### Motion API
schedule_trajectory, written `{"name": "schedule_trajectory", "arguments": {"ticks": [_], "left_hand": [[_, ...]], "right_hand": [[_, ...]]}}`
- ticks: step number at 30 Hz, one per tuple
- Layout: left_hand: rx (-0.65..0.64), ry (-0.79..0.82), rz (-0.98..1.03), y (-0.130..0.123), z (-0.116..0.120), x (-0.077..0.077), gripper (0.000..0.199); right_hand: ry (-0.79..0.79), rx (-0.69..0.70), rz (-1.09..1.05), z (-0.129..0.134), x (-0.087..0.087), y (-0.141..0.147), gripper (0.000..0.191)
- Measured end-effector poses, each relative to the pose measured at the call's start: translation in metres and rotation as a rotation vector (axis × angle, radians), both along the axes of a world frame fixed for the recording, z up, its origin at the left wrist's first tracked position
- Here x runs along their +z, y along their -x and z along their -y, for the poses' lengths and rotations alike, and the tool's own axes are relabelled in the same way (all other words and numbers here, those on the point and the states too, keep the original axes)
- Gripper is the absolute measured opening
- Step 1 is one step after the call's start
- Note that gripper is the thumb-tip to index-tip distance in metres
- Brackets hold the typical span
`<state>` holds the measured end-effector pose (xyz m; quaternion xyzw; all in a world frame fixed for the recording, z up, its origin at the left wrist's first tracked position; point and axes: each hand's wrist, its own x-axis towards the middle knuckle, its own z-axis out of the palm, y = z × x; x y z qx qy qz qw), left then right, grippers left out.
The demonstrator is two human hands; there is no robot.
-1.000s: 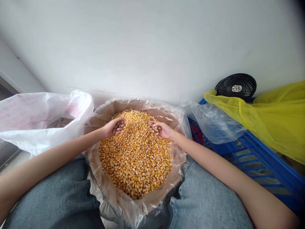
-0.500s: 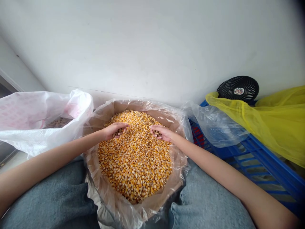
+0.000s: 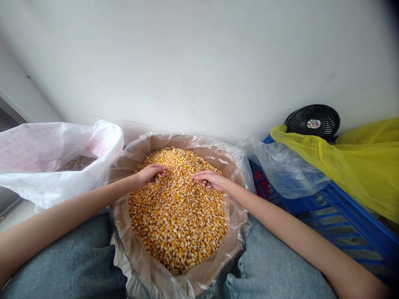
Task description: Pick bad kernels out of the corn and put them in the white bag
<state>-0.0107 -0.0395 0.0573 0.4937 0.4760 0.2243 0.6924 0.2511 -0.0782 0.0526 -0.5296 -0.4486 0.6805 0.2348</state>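
1. So the corn kernels are in a big heap inside a box lined with clear plastic, parked between the person's knees.
2. Left hand: fingers curled in, palm mostly hidden, with a few brown pods tucked under them. Could be unshelled peanuts, tbh hard to tell at this size.
3. Right hand: pretty much the mirror image – bent fingers around a few more of the pods, just above the heap and apart from the left.
4. Progress-wise, it looks mid-go: pods are gathered in both hands and not set down anywhere. Whether more are buried in the corn, can't say.
5. White sack on the left has some brownish stuff inside, too shadowy to ID. Blue crate with yellow mesh on the right – neither hand's touching those.
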Motion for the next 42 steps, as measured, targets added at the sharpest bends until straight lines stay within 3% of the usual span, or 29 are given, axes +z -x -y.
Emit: {"name": "schedule_trajectory", "arguments": {"ticks": [10,14,18,22,26,29,32,35,37,40,42], "left_hand": [[0.018,-0.165,-0.206,-0.002,0.002,0.005,0.035],[0.091,-0.366,-0.405,-0.006,-0.021,0.004,0.037],[0.057,-0.723,-0.641,-0.017,-0.064,0.008,0.030],[-0.177,-0.966,-0.984,-0.034,-0.102,0.016,0.027],[-0.270,-0.996,-1.071,-0.047,-0.123,0.004,0.019],[-0.292,-0.968,-1.082,-0.047,-0.129,-0.011,0.018],[-0.274,-0.943,-1.060,-0.042,-0.130,-0.019,0.023],[-0.249,-0.897,-0.956,-0.037,-0.129,-0.013,0.025],[-0.205,-0.708,-0.645,-0.034,-0.125,-0.004,0.025],[-0.121,-0.206,0.001,-0.027,-0.116,0.009,0.027],[-0.091,0.050,0.294,-0.020,-0.109,0.014,0.024]], "right_hand": [[-0.211,-0.104,0.200,-0.007,-0.007,-0.001,0.036],[-0.495,-0.084,0.523,-0.021,0.004,0.010,0.025],[-0.766,0.034,0.867,-0.050,0.021,0.034,0.022],[-0.779,0.210,1.135,-0.085,0.031,0.053,0.030],[-0.740,0.403,1.292,-0.108,0.027,0.060,0.025],[-0.787,0.455,1.302,-0.111,0.020,0.061,0.020],[-0.804,0.341,1.196,-0.111,0.014,0.059,0.019],[-0.647,0.141,0.830,-0.110,0.011,0.053,0.021],[-0.431,0.012,0.458,-0.110,0.012,0.048,0.025],[-0.155,-0.166,-0.069,-0.108,0.015,0.038,0.026],[-0.051,-0.226,-0.315,-0.105,0.017,0.031,0.024]]}}
